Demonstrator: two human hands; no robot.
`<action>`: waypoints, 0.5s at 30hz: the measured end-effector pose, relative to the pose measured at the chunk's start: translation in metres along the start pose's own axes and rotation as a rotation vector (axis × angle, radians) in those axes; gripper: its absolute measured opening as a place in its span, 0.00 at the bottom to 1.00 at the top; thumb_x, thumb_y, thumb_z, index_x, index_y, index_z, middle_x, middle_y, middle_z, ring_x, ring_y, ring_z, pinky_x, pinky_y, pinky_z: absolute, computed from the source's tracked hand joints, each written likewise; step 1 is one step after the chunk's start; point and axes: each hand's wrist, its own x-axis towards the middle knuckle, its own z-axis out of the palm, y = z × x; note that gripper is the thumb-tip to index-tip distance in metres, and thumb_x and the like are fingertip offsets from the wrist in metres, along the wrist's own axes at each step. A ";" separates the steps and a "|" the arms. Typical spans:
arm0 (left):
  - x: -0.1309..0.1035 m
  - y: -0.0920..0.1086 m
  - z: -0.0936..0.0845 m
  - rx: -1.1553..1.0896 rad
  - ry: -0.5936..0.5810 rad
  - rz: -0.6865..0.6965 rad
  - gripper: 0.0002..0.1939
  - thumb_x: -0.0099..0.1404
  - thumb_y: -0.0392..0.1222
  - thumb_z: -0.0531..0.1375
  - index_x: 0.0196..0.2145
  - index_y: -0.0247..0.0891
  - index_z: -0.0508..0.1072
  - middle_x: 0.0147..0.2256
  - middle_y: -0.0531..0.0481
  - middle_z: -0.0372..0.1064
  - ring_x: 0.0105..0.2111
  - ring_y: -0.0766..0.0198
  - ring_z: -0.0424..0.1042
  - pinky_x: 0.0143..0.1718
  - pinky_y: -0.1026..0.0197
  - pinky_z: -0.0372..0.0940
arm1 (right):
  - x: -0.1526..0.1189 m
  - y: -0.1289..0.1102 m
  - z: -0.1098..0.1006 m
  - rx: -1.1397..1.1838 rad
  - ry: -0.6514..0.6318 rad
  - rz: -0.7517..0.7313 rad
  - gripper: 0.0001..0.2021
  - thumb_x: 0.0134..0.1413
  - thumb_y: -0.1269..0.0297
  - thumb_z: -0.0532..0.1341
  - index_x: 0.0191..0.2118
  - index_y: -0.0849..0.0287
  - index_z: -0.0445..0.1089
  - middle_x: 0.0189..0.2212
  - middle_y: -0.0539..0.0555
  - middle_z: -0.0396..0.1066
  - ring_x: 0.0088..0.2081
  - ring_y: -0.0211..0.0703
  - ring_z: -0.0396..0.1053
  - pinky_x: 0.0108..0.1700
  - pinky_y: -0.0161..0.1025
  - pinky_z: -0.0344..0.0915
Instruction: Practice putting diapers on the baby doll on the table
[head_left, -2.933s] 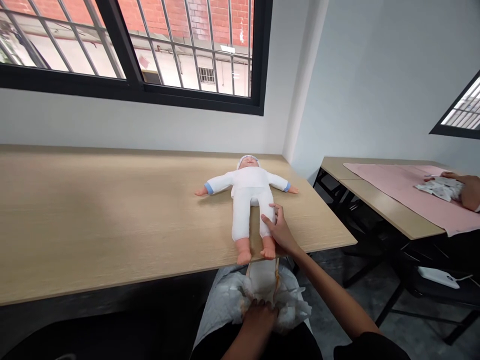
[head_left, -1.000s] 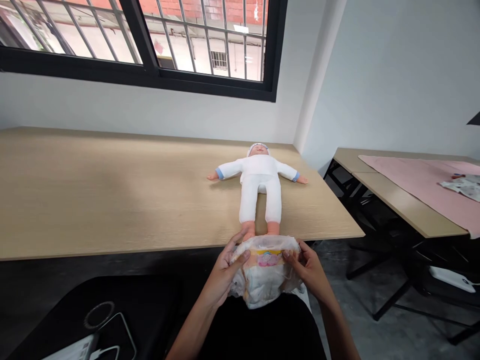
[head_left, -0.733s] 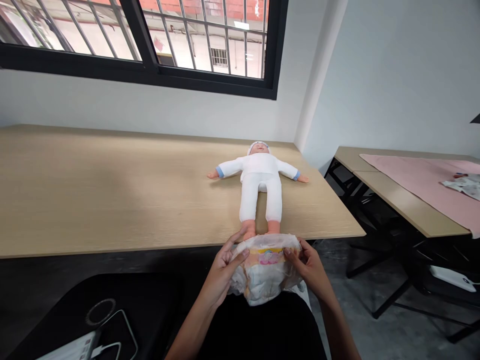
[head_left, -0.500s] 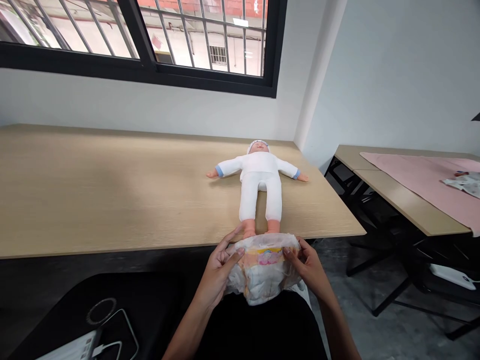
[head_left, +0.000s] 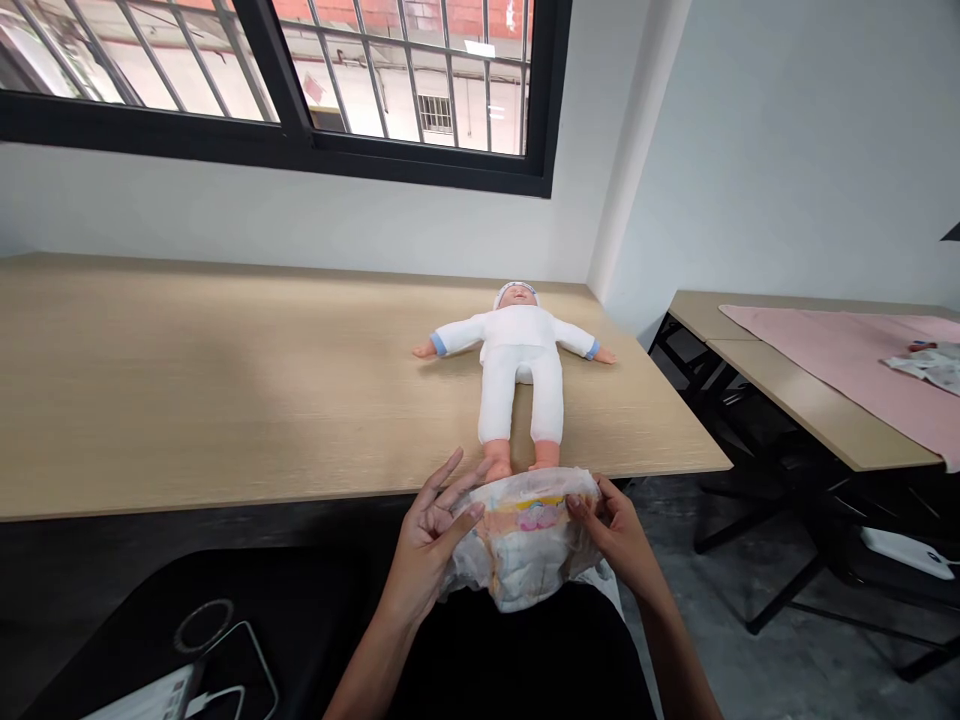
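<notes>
A white diaper (head_left: 521, 575) with a yellow and pink printed front band is held up over my lap, just below the table edge. My right hand (head_left: 611, 525) pinches its upper right edge, thumb on the print and fingers behind. At the upper left edge, my left hand (head_left: 431, 525) has its fingers stretched apart, with the thumb lying by the diaper's front. Beyond it a baby doll (head_left: 521, 335) lies on its back on the wooden table (head_left: 225, 380), arms spread. It wears a white suit with blue cuffs and a cap; its bare feet point toward me, close to the diaper's top.
A black chair (head_left: 300, 600) stands at lower left, with a white device (head_left: 150, 697) and cable on it. To the right is another table (head_left: 795, 390) with a pink cloth (head_left: 840, 355) and patterned fabric. A barred window (head_left: 420, 80) is behind the table.
My left hand has loosened from the diaper's left edge, its fingers spreading up and outward. My right hand keeps its hold, and the doll has not moved.
</notes>
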 end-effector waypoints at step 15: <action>0.013 -0.001 -0.009 0.068 0.106 0.058 0.31 0.54 0.48 0.70 0.55 0.42 0.70 0.59 0.42 0.66 0.63 0.49 0.59 0.62 0.51 0.59 | 0.000 -0.008 0.005 0.072 -0.011 -0.129 0.19 0.60 0.50 0.59 0.52 0.55 0.67 0.48 0.56 0.70 0.47 0.46 0.68 0.51 0.41 0.66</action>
